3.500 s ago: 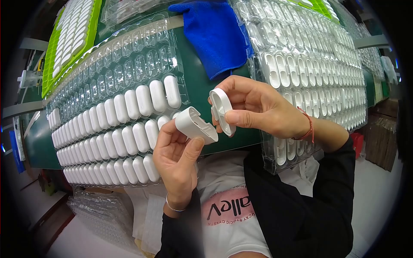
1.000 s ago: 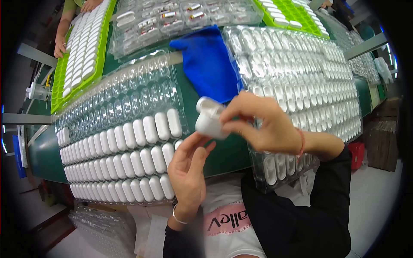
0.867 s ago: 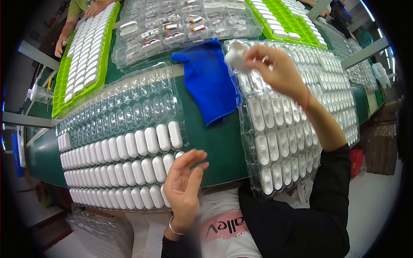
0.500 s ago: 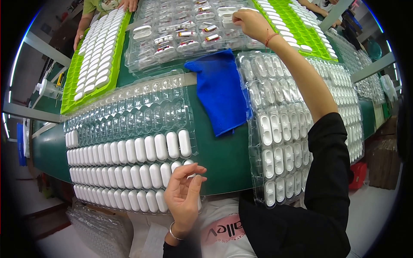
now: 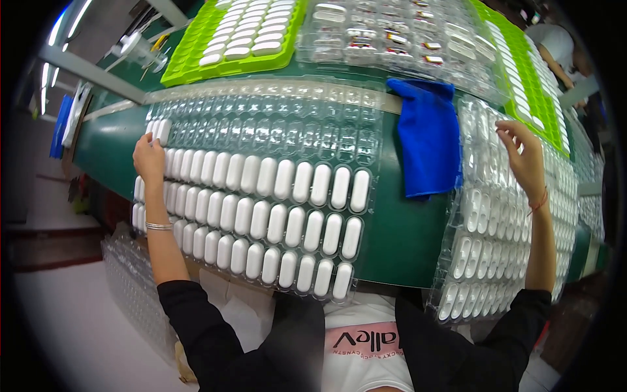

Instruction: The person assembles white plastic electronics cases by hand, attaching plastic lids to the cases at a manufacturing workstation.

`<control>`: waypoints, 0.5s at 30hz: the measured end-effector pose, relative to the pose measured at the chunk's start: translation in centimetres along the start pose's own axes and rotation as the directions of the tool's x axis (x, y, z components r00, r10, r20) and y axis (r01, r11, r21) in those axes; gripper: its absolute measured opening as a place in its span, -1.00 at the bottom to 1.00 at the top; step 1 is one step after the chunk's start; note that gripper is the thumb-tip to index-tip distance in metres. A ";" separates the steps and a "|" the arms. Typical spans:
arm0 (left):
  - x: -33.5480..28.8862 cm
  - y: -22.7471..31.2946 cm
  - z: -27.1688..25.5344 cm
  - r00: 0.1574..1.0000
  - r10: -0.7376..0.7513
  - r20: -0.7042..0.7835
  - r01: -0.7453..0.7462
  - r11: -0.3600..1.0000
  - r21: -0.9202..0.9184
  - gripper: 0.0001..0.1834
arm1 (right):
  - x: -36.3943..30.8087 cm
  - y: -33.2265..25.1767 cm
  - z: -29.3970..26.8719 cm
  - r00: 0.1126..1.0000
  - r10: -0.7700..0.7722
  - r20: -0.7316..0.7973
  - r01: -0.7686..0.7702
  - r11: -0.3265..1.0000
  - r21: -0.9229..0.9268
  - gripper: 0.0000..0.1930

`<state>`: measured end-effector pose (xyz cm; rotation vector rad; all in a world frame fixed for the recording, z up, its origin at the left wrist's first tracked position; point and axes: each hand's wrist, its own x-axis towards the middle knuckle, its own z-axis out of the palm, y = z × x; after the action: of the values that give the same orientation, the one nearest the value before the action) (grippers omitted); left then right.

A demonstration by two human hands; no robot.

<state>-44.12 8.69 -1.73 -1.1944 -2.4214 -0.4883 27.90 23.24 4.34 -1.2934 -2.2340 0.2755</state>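
- Head view: the left hand (image 5: 150, 159) is at the far left end of the left clear tray (image 5: 313, 137), its fingertips right by a few white cases (image 5: 163, 132); I cannot tell whether they pinch one or merely touch.
- Right hand (image 5: 524, 159) is above the right clear tray (image 5: 471, 147), fingers loosely curled, thumb apart from the forefinger, nothing visible between them.
- Closed, pill-shaped cases fill the left tray's three nearer rows; open-faced white shells (image 5: 473, 209) sit in the right tray's pockets. A blue cloth (image 5: 428, 140) lies between the trays.
- Each case looks light, stiff and smooth, probably hard plastic; its glossy rounded top could slip and might scratch.
- Best hold, I judge: thumb and forefinger across the long straight sides, lifting straight up; the thin tray likely flexes, so press lightly.
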 end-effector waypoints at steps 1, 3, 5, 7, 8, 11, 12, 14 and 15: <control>1.4 -0.2 1.5 0.999 0.013 0.037 -0.015 0.999 0.049 -0.67 | -1.5 -0.3 -0.6 1.000 -0.001 0.004 0.001 1.000 -0.018 -0.86; 3.5 -2.2 4.4 0.994 0.056 0.098 -0.074 0.980 0.186 -0.63 | -3.7 -0.6 -1.8 0.997 0.082 -0.007 -0.083 0.995 -0.060 -0.85; 5.2 -7.8 5.0 0.998 0.066 -0.008 -0.062 0.968 0.243 -0.60 | -5.0 1.2 -2.6 0.968 0.212 -0.133 -0.197 0.973 0.119 -0.84; 4.2 -3.1 5.1 0.951 0.281 -0.131 -0.258 0.952 0.166 -0.68 | -8.2 5.5 -4.9 0.881 0.390 -0.266 -0.361 0.920 0.153 -0.82; 3.0 0.8 3.7 0.939 0.282 -0.194 -0.275 0.959 0.064 -0.71 | -9.8 8.3 -6.4 0.827 0.463 -0.318 -0.453 0.885 0.110 -0.82; -6.0 15.2 -6.5 0.929 0.328 -0.174 -0.370 0.851 -0.373 -0.72 | -16.1 17.0 -11.1 0.709 0.550 -0.441 -0.620 0.784 -0.019 -0.81; -9.0 18.1 -9.8 0.885 0.430 -0.178 -0.464 0.794 -0.393 -0.70 | -17.4 18.4 -12.2 0.685 0.551 -0.477 -0.662 0.744 -0.091 -0.80; -14.2 21.9 -14.5 0.768 0.609 -0.201 -0.631 0.661 -0.406 -0.64 | -17.7 18.1 -13.1 0.703 0.542 -0.460 -0.666 0.730 -0.157 -0.80; -16.4 23.2 -15.9 0.694 0.686 -0.218 -0.704 0.583 -0.406 -0.62 | -17.5 17.7 -13.3 0.728 0.535 -0.428 -0.659 0.718 -0.223 -0.80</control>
<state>-13.17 3.61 7.01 -2.1749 -1.5939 -0.8300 55.13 16.33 1.71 -2.0954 -1.5442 -0.1395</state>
